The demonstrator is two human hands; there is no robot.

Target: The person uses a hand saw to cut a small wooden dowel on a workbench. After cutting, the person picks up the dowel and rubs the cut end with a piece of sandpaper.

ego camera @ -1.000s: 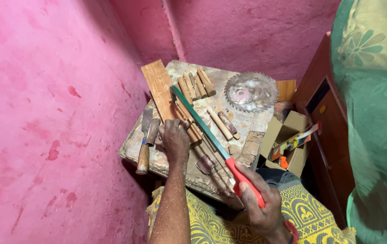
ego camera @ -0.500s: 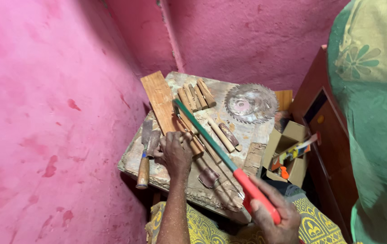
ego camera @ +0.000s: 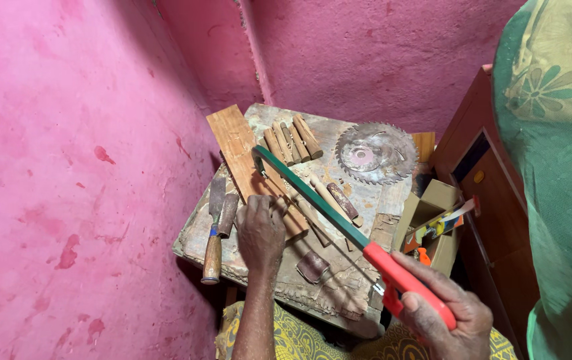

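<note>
Wood is what you're cutting: your left hand [ego camera: 260, 230] presses flat, fingers spread, on a small stick [ego camera: 284, 212] lying on the worn table [ego camera: 246, 273], beside the long plank [ego camera: 236, 143]. Your right hand [ego camera: 442, 313] is closed around the red handle of the hacksaw [ego camera: 312, 200], its blade crossing the stick just beside your fingertips. That closeness is the risk: if the blade jumps, it could meet your fingers. The stick isn't clamped (only pinned by your palm), so it could roll. Note the chisel [ego camera: 214, 233] by your wrist.
</note>
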